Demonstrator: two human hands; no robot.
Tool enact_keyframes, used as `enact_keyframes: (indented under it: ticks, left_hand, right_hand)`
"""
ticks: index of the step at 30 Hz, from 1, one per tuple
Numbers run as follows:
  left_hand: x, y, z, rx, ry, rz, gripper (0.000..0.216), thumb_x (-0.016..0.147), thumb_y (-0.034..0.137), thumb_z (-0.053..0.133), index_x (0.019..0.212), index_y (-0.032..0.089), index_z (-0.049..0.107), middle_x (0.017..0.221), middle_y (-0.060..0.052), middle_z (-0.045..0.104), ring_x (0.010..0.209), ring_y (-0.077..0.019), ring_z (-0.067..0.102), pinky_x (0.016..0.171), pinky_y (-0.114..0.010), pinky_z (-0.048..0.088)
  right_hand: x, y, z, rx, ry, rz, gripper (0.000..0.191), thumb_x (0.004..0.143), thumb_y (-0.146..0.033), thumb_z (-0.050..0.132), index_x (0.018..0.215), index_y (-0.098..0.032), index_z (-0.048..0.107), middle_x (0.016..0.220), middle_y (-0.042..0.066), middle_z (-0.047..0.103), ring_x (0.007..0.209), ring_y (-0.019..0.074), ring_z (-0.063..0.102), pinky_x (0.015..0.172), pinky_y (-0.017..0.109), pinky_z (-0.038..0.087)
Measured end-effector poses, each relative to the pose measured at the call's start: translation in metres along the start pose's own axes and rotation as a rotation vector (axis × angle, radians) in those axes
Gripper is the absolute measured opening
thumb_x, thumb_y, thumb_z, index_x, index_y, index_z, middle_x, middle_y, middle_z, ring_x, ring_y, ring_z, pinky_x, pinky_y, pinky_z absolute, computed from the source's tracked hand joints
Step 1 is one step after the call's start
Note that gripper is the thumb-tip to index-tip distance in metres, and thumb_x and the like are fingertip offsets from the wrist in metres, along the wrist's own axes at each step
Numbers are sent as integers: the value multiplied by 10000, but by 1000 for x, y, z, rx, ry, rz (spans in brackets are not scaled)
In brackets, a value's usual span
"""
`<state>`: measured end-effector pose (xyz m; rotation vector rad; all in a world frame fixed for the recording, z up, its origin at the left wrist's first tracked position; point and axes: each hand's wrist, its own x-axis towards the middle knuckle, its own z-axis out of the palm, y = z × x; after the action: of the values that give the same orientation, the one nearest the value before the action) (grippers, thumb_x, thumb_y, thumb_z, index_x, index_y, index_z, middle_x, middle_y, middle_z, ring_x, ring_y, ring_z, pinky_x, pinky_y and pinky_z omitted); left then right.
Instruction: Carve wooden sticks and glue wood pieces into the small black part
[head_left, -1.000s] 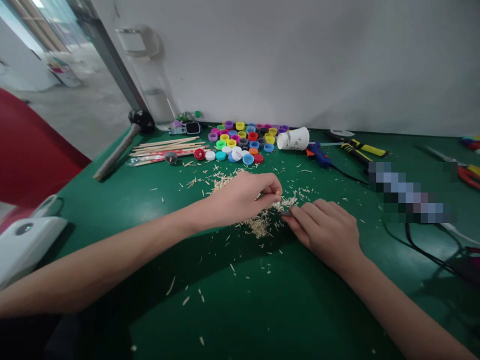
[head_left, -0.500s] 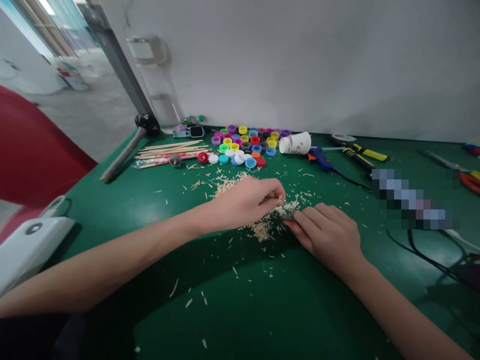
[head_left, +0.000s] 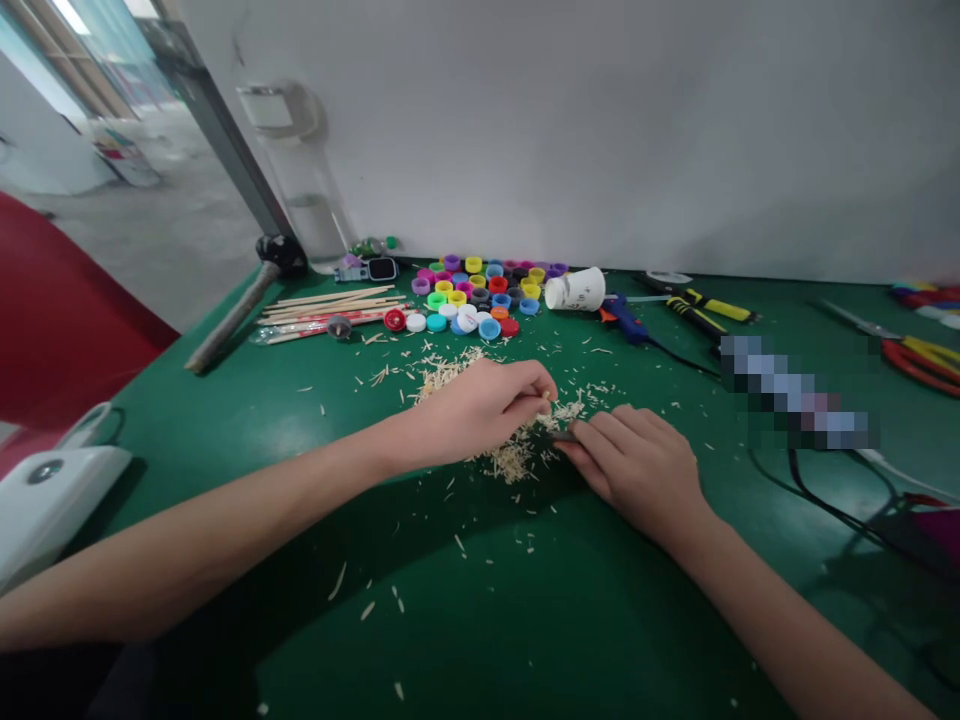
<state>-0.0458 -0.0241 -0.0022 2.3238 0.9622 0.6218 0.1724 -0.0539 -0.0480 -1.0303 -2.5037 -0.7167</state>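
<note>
My left hand (head_left: 480, 410) rests on a heap of pale wood shavings (head_left: 514, 458) on the green table (head_left: 525, 600), its fingers pinched on a small pale piece I cannot make out. My right hand (head_left: 637, 465) lies just right of it, fingers pressed together over a thin dark tool whose tip shows at the fingertips (head_left: 564, 437). The two hands nearly touch above the heap.
Behind the hands lie many coloured bottle caps (head_left: 480, 290), wooden sticks (head_left: 330, 300), a tipped white paper cup (head_left: 576, 289), a blue glue gun (head_left: 622, 318), a hammer (head_left: 240, 305) and a yellow-handled tool (head_left: 712, 308). Cables (head_left: 840, 500) run at right; a white device (head_left: 45, 500) sits left.
The view shifted slightly. Both hands stay over the shavings, with only small finger movement.
</note>
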Motion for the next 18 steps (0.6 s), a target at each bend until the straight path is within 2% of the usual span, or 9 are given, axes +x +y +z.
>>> enact_keyframes:
  ticks: [5,10,14,18]
  left_hand:
    - [-1,0,-1,3,13,19,136,912,208,441,925,181,573,861,0,682,632,-82,561,557,-216,369]
    - [0,-3,0,-15,42,-12,125,905,245,471,909,180,578,894,-7,689,717,-95,606,584,-211,401]
    - [0,-4,-1,-26,65,-25,104,885,261,513,873,182,580,852,-1,690,746,-107,621,590,-217,411]
    - [0,-2,-3,-21,39,-25,113,886,269,512,863,185,583,841,-1,688,706,-103,611,573,-226,404]
  right_hand:
    - [1,1,1,39,-80,-55,221,917,-336,490,808,-182,606,700,2,574,680,147,451,613,292,258]
    - [1,1,1,0,-15,24,253,905,-333,507,709,-184,564,643,0,537,655,145,425,608,293,244]
    - [2,2,1,53,-103,-23,266,927,-350,461,749,-187,573,672,1,560,664,140,443,602,286,234]
    - [1,3,1,7,-25,1,253,913,-343,488,734,-186,572,647,-3,547,650,139,438,611,290,244]
